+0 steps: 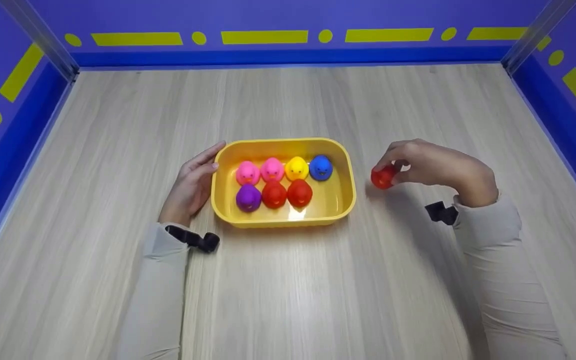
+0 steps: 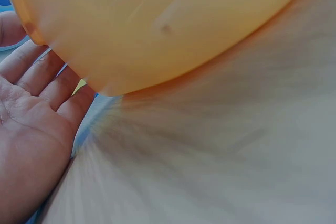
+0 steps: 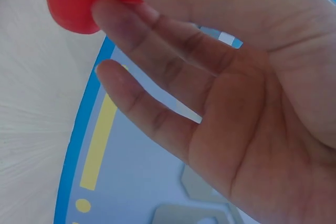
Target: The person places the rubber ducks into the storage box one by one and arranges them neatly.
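A yellow plastic tub (image 1: 345,212) stands on the table with several small rubber ducks inside. The back row has two pink ducks (image 1: 272,170), a yellow duck (image 1: 297,169) and a blue duck (image 1: 321,168). In front of them are a purple duck (image 1: 248,198) and two red ducks (image 1: 299,193). My left hand (image 1: 193,182) rests against the tub's left side, its fingers fairly straight along the outer wall. Right of the tub, my right hand (image 1: 430,167) pinches another red duck (image 1: 382,178) between thumb and fingertips; the right wrist view shows the little finger free of it.
Pale wood-grain table (image 1: 288,290) surrounds the tub. Blue-purple walls (image 1: 288,15) with yellow dashes and dots enclose the back and both sides. A black wrist camera (image 1: 200,241) sits at the left cuff, another (image 1: 440,213) at the right.
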